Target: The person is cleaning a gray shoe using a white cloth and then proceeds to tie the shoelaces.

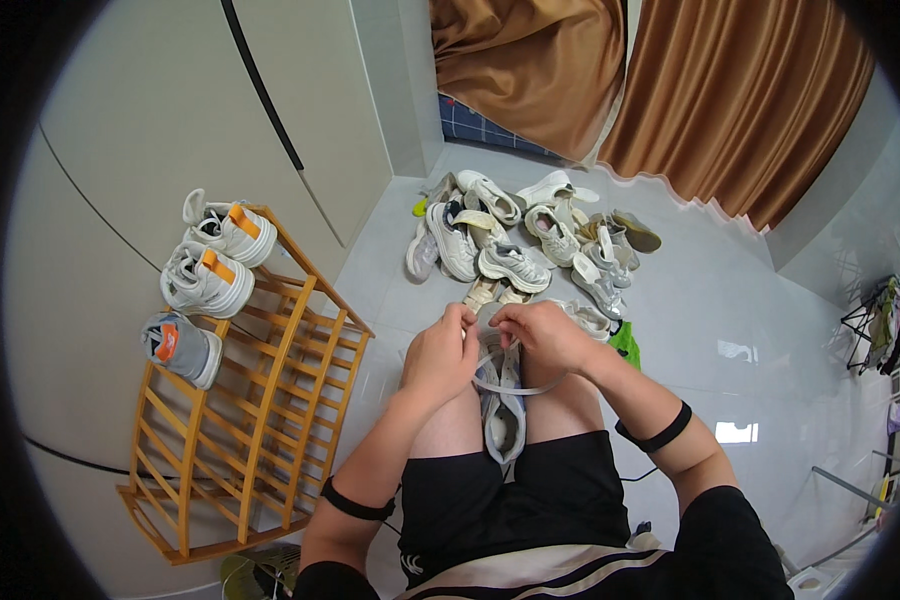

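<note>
A grey-white sneaker [505, 425] lies between my thighs, its opening toward me and its toe pointing away. A pale flat shoelace [530, 390] loops out from it in an arc across my right thigh. Over the sneaker's far end, my left hand [442, 348] is closed, thumb and fingers pinched together on the lace. Close beside it, my right hand [545, 335] has its fingers curled inward, pinching the lace too. The exact spot where the fingertips grip is partly hidden by the hands.
A wooden slatted rack [255, 400] stands at my left, with a grey sneaker [182, 347] and two white sneakers [210, 280] along its top. A pile of mostly white shoes [515, 265] covers the floor ahead. Something bright green [625, 345] lies right of my knee. Brown curtains [740, 110] hang beyond.
</note>
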Demonstrator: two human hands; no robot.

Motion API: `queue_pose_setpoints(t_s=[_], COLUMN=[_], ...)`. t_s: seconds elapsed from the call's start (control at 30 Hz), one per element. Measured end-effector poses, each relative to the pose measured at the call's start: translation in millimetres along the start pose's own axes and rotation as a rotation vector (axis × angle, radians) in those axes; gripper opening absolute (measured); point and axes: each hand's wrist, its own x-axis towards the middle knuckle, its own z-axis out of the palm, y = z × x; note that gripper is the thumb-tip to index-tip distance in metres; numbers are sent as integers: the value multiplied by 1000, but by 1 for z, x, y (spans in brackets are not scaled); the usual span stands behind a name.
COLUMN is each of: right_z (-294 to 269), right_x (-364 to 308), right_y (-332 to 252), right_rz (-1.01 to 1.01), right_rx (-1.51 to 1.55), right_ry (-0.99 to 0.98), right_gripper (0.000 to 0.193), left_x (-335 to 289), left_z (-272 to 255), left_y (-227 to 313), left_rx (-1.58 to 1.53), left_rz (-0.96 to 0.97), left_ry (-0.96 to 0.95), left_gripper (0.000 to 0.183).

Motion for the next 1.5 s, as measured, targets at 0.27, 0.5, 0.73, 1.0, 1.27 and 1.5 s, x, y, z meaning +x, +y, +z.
queue_pose_setpoints(t_s=[0.27, 0.5, 0.73, 1.0, 1.27, 1.5], right_z=[17, 45, 64, 69, 78, 78], right_x=[-1, -1, -5, -9, -8, -6], right_y=[-9, 41, 40, 31, 43, 46], right_rz=[189, -88, 47, -24, -39, -11], right_rx=[-420, -320, -310, -301, -278, -242], right_ry=[16, 58, 85, 191, 248, 187], right_gripper=[21, 14, 13, 6, 8, 7], left_x=[11, 19, 19, 16, 8, 2], left_z=[21, 15, -1, -1, -2, 1], left_y=[7, -2, -20, -22, -13, -25], left_rx=[814, 816, 566, 486, 450, 617], left_rz=[-205, -282, -354, -421, -295, -60], left_ry=[-306, -439, -462, -457, -388, -310], left_gripper=[30, 28, 21, 21, 22, 18])
